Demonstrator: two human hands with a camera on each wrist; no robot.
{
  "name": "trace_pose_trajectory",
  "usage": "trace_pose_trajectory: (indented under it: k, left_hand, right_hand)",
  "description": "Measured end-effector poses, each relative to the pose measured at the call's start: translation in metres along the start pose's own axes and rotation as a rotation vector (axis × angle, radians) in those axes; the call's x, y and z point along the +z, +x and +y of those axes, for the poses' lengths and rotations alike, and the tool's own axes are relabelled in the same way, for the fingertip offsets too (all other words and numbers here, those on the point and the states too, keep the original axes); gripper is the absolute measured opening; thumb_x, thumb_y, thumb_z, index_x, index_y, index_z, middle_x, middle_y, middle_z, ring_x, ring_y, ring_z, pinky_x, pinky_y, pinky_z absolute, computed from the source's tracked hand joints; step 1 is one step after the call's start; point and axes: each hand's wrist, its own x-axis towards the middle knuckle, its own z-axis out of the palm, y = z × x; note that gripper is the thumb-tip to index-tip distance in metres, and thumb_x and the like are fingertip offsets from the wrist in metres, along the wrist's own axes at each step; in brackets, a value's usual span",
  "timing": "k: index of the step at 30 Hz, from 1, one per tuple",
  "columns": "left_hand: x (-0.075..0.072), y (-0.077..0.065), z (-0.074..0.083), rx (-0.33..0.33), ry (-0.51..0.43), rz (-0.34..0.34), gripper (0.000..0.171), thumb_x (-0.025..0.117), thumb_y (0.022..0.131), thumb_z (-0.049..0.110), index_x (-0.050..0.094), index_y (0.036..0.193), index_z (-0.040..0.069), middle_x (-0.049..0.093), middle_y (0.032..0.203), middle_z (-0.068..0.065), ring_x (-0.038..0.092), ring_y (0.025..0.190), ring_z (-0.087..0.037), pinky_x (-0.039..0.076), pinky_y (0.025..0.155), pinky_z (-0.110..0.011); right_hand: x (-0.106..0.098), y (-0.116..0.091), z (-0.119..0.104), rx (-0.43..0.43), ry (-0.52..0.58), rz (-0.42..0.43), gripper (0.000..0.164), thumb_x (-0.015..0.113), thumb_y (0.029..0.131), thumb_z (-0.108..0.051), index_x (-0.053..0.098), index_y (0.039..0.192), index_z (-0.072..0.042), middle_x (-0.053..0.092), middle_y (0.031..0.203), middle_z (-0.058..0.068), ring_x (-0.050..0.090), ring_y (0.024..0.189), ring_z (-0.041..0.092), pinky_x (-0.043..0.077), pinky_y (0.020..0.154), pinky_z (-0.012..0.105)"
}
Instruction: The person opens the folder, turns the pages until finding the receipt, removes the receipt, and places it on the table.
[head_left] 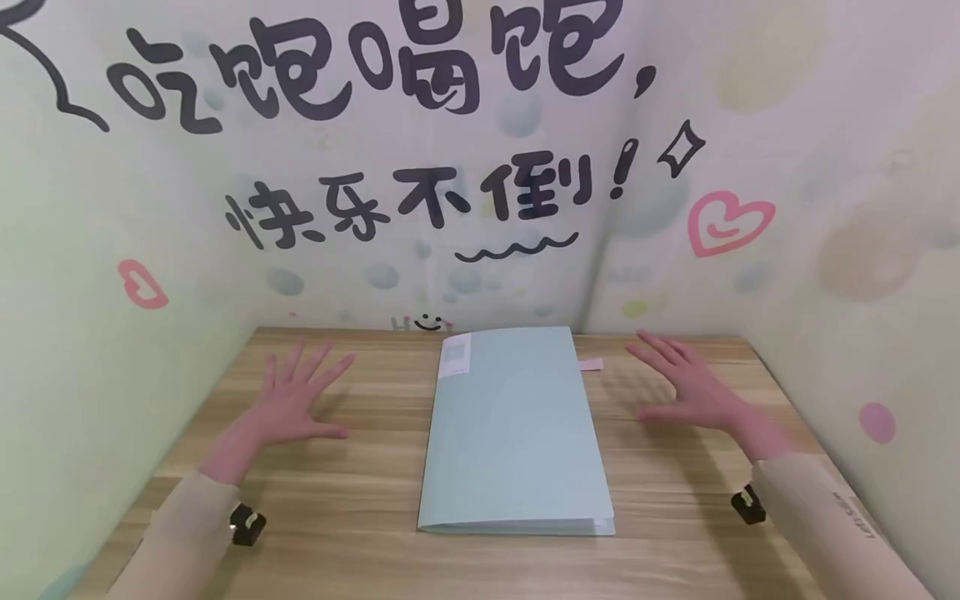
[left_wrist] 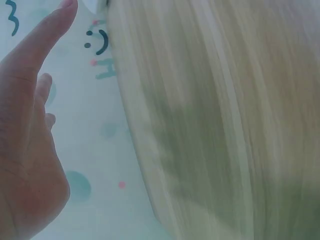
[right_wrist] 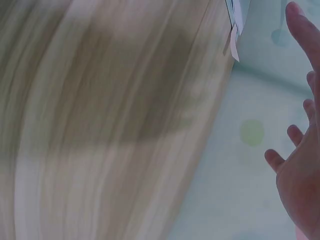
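A closed pale blue folder [head_left: 517, 433] lies on the wooden table, with a white label [head_left: 454, 357] at its upper left corner. From its right edge a small pink tab [head_left: 591, 364] sticks out. To the left of the folder, my left hand [head_left: 292, 404] hovers with its fingers spread and holds nothing. My right hand [head_left: 690, 387] is held over the table on the other side, fingers also spread, apart from the folder. In the right wrist view, the pink tab [right_wrist: 234, 45] and a sliver of the folder show at the top edge.
The wooden table [head_left: 360, 500] reaches back to a wall [head_left: 420, 283] printed with dark lettering, hearts and bubbles. Side walls stand close at left and right. A small black clip-like piece [head_left: 247, 525] sits by the left sleeve, another [head_left: 748, 505] by the right sleeve.
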Motion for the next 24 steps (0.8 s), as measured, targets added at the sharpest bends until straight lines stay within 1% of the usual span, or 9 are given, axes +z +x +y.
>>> trace_pose_trajectory:
  k: [5, 9, 14, 18, 20, 21, 22, 24]
  left_hand:
    - [0.000, -0.002, 0.007, 0.006, -0.024, 0.022, 0.109, 0.078, 0.071, 0.060, 0.022, 0.158, 0.025, 0.012, 0.164, -0.024, -0.003, 0.148, -0.058, -0.005, 0.106, -0.082]
    - [0.003, -0.003, 0.012, 0.001, -0.055, 0.033, 0.109, 0.079, 0.070, 0.058, 0.024, 0.157, 0.024, 0.012, 0.164, -0.024, -0.002, 0.147, -0.058, -0.004, 0.106, -0.082]
    - [0.017, -0.003, 0.014, -0.019, -0.094, 0.037, 0.110, 0.079, 0.071, 0.059, 0.020, 0.158, 0.027, 0.006, 0.165, -0.022, -0.005, 0.148, -0.057, -0.005, 0.106, -0.081]
    - [0.027, -0.007, 0.019, -0.029, -0.141, 0.042, 0.108, 0.080, 0.072, 0.058, 0.022, 0.158, 0.025, 0.005, 0.165, -0.023, -0.006, 0.148, -0.057, -0.005, 0.105, -0.082]
    - [0.030, -0.010, 0.023, -0.032, -0.160, 0.052, 0.108, 0.080, 0.071, 0.056, 0.023, 0.158, 0.026, 0.006, 0.165, -0.023, -0.005, 0.148, -0.057, -0.004, 0.105, -0.082]
    - [0.031, -0.012, 0.024, -0.032, -0.170, 0.060, 0.108, 0.081, 0.071, 0.056, 0.024, 0.157, 0.025, 0.006, 0.165, -0.024, -0.004, 0.148, -0.057, -0.003, 0.105, -0.083]
    - [0.032, -0.013, 0.026, -0.031, -0.178, 0.068, 0.108, 0.081, 0.070, 0.055, 0.025, 0.157, 0.025, 0.007, 0.165, -0.024, -0.004, 0.147, -0.058, -0.003, 0.105, -0.083]
    - [0.034, -0.015, 0.029, -0.027, -0.189, 0.077, 0.108, 0.081, 0.070, 0.055, 0.026, 0.157, 0.024, 0.008, 0.164, -0.025, -0.001, 0.147, -0.058, -0.001, 0.104, -0.083]
  right_hand:
    - [0.018, 0.010, -0.003, -0.005, 0.109, -0.023, 0.096, 0.087, 0.072, -0.038, 0.038, 0.152, -0.015, 0.030, 0.161, 0.011, 0.031, 0.139, 0.045, 0.026, 0.105, 0.063]
    - [0.031, 0.013, -0.004, -0.002, 0.190, -0.009, 0.094, 0.087, 0.072, -0.030, 0.039, 0.151, -0.012, 0.034, 0.159, 0.015, 0.033, 0.139, 0.044, 0.024, 0.106, 0.063]
    - [0.047, 0.017, -0.002, -0.030, 0.250, 0.026, 0.087, 0.086, 0.074, -0.023, 0.043, 0.148, -0.005, 0.039, 0.154, 0.023, 0.036, 0.138, 0.045, 0.026, 0.105, 0.061]
    - [0.059, 0.020, -0.002, -0.022, 0.329, 0.005, 0.081, 0.083, 0.078, -0.020, 0.044, 0.146, 0.000, 0.040, 0.152, 0.026, 0.035, 0.139, 0.046, 0.025, 0.106, 0.065]
    - [0.063, 0.022, -0.003, -0.004, 0.384, -0.016, 0.077, 0.081, 0.081, -0.019, 0.044, 0.146, 0.000, 0.039, 0.153, 0.026, 0.034, 0.140, 0.046, 0.025, 0.108, 0.065]
    - [0.064, 0.023, -0.004, 0.000, 0.404, -0.028, 0.075, 0.080, 0.082, -0.019, 0.044, 0.146, 0.000, 0.039, 0.153, 0.025, 0.034, 0.140, 0.046, 0.025, 0.110, 0.063]
    - [0.066, 0.024, -0.004, -0.002, 0.427, -0.034, 0.074, 0.079, 0.083, -0.018, 0.044, 0.145, 0.000, 0.041, 0.152, 0.025, 0.034, 0.141, 0.046, 0.026, 0.114, 0.057]
    - [0.069, 0.026, -0.004, -0.017, 0.457, -0.045, 0.070, 0.078, 0.084, -0.016, 0.045, 0.144, 0.000, 0.044, 0.151, 0.025, 0.036, 0.141, 0.046, 0.027, 0.119, 0.039]
